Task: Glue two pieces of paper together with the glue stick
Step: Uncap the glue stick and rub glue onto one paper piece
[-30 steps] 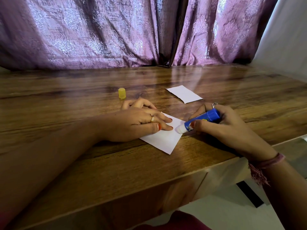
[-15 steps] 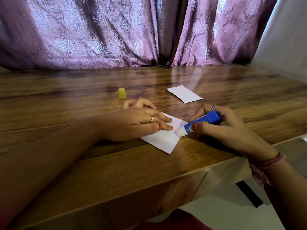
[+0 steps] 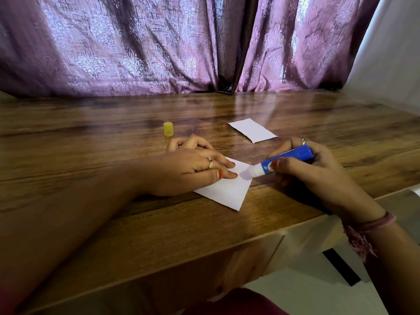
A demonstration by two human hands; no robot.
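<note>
On the wooden table [image 3: 95, 137], near its front edge, lies a white sheet of paper [image 3: 227, 189], set cornerwise; left hand [image 3: 188, 171] rests flat on its left part, fingers straight and pressing it down, ring on one finger; nothing gripped. Right hand [image 3: 318, 169] curled round a blue glue stick [image 3: 288, 159], thumb and fingers closed on the barrel; stick tilted low, white tip pointing left and touching the paper at its right corner, just beside the left fingertips. Barrel uncapped; white glue shows at the open end; how much is left inside cannot be told. Yellow cap [image 3: 168, 128] stands upright on the table behind the left hand, apart from it; open end down, inside not visible. Second paper piece [image 3: 252, 130] lies flat farther back, behind the right hand, well apart from the first sheet. Purple curtain [image 3: 159, 46] hangs behind the table.
</note>
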